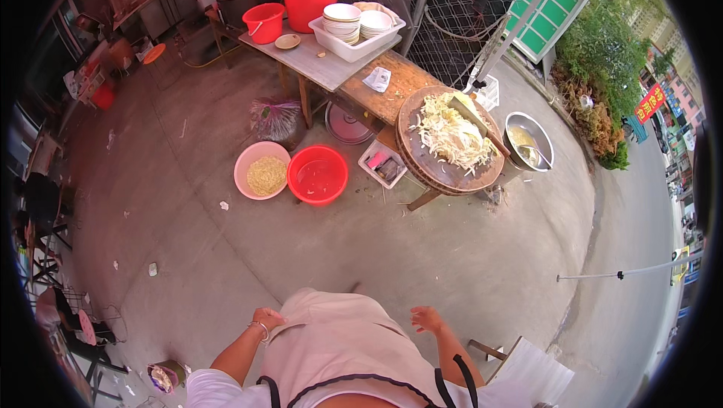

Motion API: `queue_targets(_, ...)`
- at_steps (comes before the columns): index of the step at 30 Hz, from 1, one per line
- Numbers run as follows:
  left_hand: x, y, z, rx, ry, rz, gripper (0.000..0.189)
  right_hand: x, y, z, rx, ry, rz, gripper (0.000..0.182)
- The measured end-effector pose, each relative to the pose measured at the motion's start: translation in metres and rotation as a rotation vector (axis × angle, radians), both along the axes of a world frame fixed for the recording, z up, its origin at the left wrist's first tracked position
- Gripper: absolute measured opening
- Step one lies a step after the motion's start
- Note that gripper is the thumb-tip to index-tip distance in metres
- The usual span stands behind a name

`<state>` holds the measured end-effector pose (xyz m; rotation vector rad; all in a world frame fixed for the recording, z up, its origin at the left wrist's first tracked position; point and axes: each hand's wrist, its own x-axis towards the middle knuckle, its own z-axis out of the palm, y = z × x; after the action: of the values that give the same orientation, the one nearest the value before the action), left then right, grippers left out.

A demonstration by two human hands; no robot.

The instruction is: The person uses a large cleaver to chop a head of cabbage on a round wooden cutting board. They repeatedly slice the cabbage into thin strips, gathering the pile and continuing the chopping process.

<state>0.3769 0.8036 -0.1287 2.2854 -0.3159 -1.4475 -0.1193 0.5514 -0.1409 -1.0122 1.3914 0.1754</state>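
Observation:
My left hand (268, 319), with a bracelet at the wrist, is at the left side of the pale apron (333, 334); its fingers touch or pinch the cloth at the pocket edge, I cannot tell which. On the apron's right, my right hand (426, 318) hangs in the air with fingers apart, holding nothing. Farther ahead, a round wooden chopping block (409, 153) bears a heap of shredded cabbage (452, 134), with a cleaver (471, 117) lying on it. Beside the block is a metal bowl (530, 139) with a ladle and pale liquid.
A pink basin (243, 173) of shreds and a red basin (318, 176) stand on the floor near a white tray (373, 169). The wooden table (390, 77) holds bowls and red buckets. A small table (531, 371) is at lower right, a lidless bin (169, 375) at lower left.

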Motion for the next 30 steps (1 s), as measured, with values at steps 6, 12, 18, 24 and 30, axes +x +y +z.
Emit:
queue_targets(6,0.054,-0.269,0.033,-0.350,-0.219,-0.112,0.031,0.018,-0.077,-0.007,-0.168,-0.020,0.122,0.038)
queue_targets(12,0.066,-0.592,0.027,-0.667,-0.489,-0.232,0.039,0.016,-0.128,-0.022,-0.180,0.013,-0.007,0.035)
queue_targets(18,0.087,-0.834,0.002,-0.682,-0.674,-0.228,0.064,0.022,-0.144,0.021,0.067,0.189,-0.540,0.030)
queue_targets(24,0.108,-0.953,-0.049,-0.728,-0.858,-0.262,0.076,0.063,-0.166,0.027,0.161,0.128,-0.821,0.027)
queue_targets(30,0.120,-0.975,-0.088,-0.735,-0.877,-0.266,0.031,0.084,-0.210,0.042,0.155,0.082,-0.853,0.026)
